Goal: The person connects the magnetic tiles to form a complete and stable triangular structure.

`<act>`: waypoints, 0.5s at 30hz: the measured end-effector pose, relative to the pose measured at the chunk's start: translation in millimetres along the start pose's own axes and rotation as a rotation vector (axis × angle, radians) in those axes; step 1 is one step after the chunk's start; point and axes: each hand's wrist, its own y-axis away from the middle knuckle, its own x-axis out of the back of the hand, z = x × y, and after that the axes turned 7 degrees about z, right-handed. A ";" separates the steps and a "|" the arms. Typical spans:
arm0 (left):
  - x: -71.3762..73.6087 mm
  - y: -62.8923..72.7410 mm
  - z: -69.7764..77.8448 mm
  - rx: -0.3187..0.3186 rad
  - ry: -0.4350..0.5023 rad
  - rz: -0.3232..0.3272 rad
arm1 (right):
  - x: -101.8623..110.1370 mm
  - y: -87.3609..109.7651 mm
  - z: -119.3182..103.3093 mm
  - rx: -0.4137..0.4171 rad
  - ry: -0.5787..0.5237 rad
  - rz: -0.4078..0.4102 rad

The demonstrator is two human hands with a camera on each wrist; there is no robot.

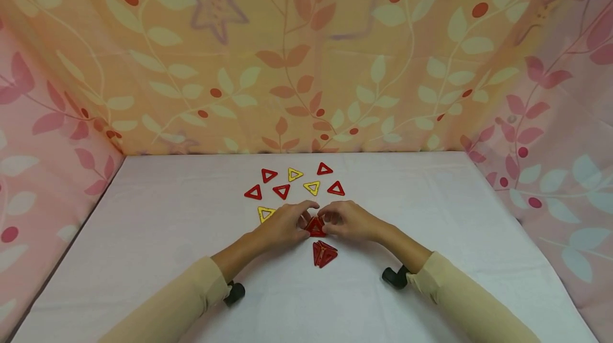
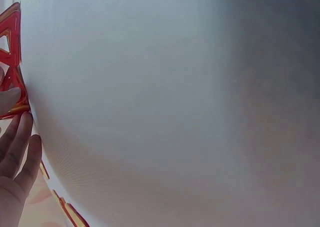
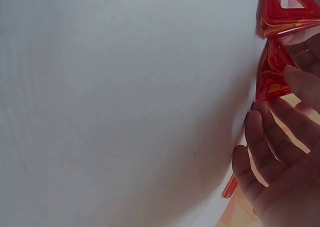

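Left hand (image 1: 289,222) and right hand (image 1: 353,220) curve inward, pinching a red pyramid (image 1: 315,222). Loose triangles (image 1: 248,193) lie behind it, another pyramid (image 1: 325,254) in front.

At the centre of your head view, the red pyramid (image 1: 315,234) looks like smooth, glossy plastic. Beneath it you have a white cover (image 1: 158,247) of matt cloth. Your sleeves (image 1: 172,298) are matt fabric, and the drape (image 1: 330,77) across the top looks like printed cloth.

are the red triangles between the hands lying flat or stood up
Stood up: both wrist views show these red triangles rising off the white tabletop, faces tilted together, between left hand and right hand.
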 end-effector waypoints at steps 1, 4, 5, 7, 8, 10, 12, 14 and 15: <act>0.1 0.7 0.0 0.002 0.001 -0.003 | 0.0 0.1 -0.5 -0.002 0.000 -0.003; 0.8 3.0 0.4 -0.001 0.008 -0.014 | -0.7 0.9 -1.3 -0.001 -0.003 -0.011; 1.2 3.8 0.8 -0.004 0.010 -0.016 | -0.9 1.2 -1.6 0.000 -0.004 -0.013; 1.8 5.1 1.0 -0.010 0.017 -0.018 | -1.1 1.8 -2.1 0.000 -0.004 -0.014; 2.1 5.7 0.7 -0.014 0.021 -0.019 | -1.1 1.9 -2.0 0.002 -0.005 -0.016; 3.2 6.7 0.0 -0.011 0.017 -0.018 | -0.4 1.6 -1.2 0.008 -0.002 -0.019; 5.0 7.5 -1.4 -0.002 0.010 -0.019 | 1.8 1.2 0.5 0.005 0.006 -0.009; 7.5 8.7 -3.5 0.007 -0.003 -0.018 | 5.8 0.5 3.3 -0.009 0.015 0.014; 9.1 9.3 -4.6 0.016 -0.011 -0.015 | 8.3 -0.1 5.2 -0.018 0.020 0.033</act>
